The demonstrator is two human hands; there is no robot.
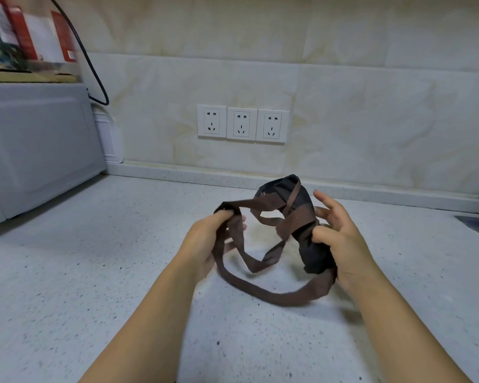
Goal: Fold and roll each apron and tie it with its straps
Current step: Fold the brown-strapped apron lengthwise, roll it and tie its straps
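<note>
1. Brown strap (260,288) pinched in my left hand (213,239). My right hand (340,239) grips the rolled dark apron (302,217), held over the table (94,272).
2. Step, as I judge it: tying. The strap already crosses the roll.
3. Next: probably wind the slack loop round and knot it snug.
4. Table is pale and speckled; microwave (33,150) at left, wall sockets (242,124) behind.

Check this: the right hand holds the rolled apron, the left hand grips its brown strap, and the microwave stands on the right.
Wrong on one point: the microwave stands on the left, not the right, as the head view shows. The right hand does hold the rolled apron, and the left hand grips its brown strap.
</note>
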